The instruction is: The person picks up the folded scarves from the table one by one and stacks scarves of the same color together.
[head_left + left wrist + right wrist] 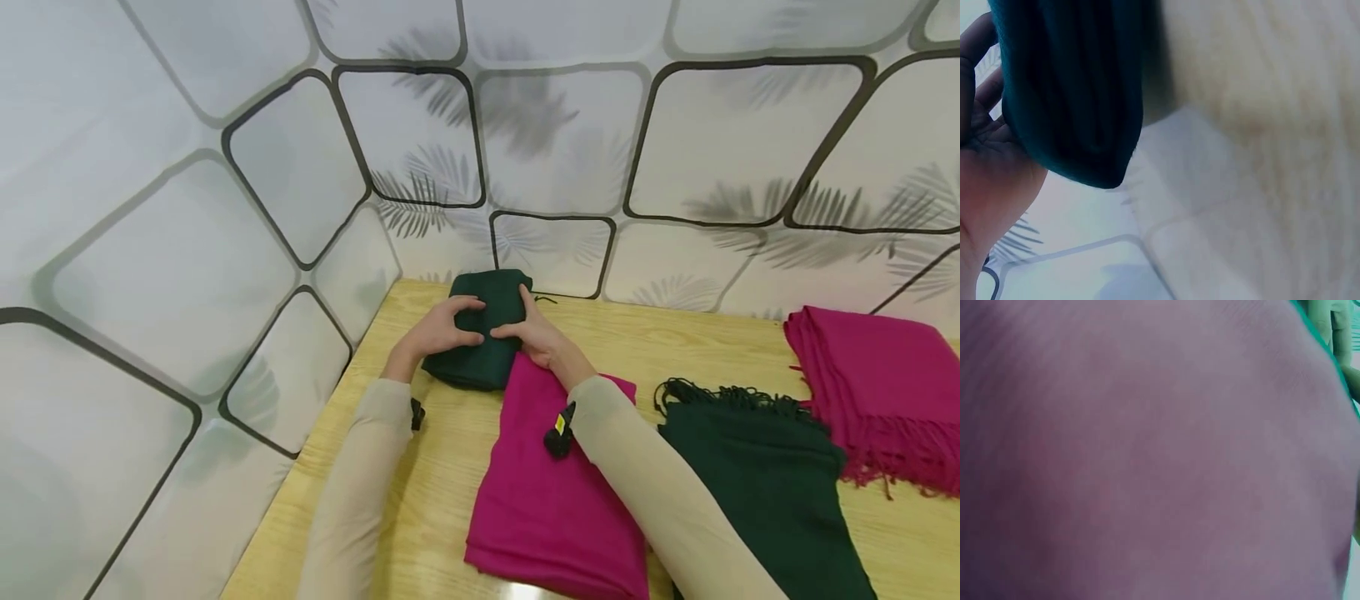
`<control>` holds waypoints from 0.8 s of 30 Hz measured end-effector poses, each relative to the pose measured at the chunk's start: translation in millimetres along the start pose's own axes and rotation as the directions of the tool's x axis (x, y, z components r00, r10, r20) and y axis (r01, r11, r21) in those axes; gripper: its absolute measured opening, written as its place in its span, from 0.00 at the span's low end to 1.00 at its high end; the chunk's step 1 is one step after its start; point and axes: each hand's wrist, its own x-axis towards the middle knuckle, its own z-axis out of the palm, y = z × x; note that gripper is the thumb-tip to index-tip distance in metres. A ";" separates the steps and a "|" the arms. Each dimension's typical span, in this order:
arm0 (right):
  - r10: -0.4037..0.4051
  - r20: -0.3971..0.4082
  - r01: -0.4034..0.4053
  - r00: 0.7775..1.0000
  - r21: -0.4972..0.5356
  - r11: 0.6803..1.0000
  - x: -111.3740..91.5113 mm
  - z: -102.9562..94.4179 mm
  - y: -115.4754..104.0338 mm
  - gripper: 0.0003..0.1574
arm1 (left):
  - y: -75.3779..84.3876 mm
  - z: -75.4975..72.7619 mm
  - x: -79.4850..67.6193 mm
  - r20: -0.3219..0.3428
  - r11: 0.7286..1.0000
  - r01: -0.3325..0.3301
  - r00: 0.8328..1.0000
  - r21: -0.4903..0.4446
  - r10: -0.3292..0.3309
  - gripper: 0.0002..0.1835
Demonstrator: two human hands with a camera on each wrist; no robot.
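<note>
A dark green folded scarf (pixel 487 287) lies at the back left of the table, made up into a thick bundle. My left hand (pixel 438 329) holds its left side, with the thumb lying over the top. In the left wrist view, the palm and fingers of that hand (pixel 997 156) are beside the scarf's layered folds (pixel 1079 94). On the opposite side my right hand (pixel 540 333) grips the bundle's right edge, thumb pointing inward. Under the right wrist a magenta folded scarf (pixel 555 500) stretches toward the front; its cloth (pixel 1160 450) fills most of the right wrist view.
To the right lie another green scarf (pixel 750 475) with a fringe and a second magenta fringed scarf (pixel 877 367). Patterned white fabric walls (pixel 555 142) border the wooden table (pixel 435 467) at the back and left.
</note>
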 end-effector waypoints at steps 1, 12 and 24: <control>0.002 0.006 -0.002 1.000 0.015 1.000 -0.4 0.9 -1.7 0.72 | 2.1 -1.9 -0.3 -0.006 1.000 -0.003 1.000 -0.001 0.003 0.35; -0.069 0.059 0.067 0.996 0.041 0.997 -14.9 14.1 -28.5 0.68 | 29.4 -25.5 -9.5 -0.087 0.996 -0.081 0.993 -0.028 0.079 0.33; -0.129 0.081 0.125 0.988 0.051 0.991 -42.9 21.5 -48.4 0.62 | 60.1 -30.1 -24.4 -0.162 0.964 -0.248 0.960 -0.101 0.230 0.29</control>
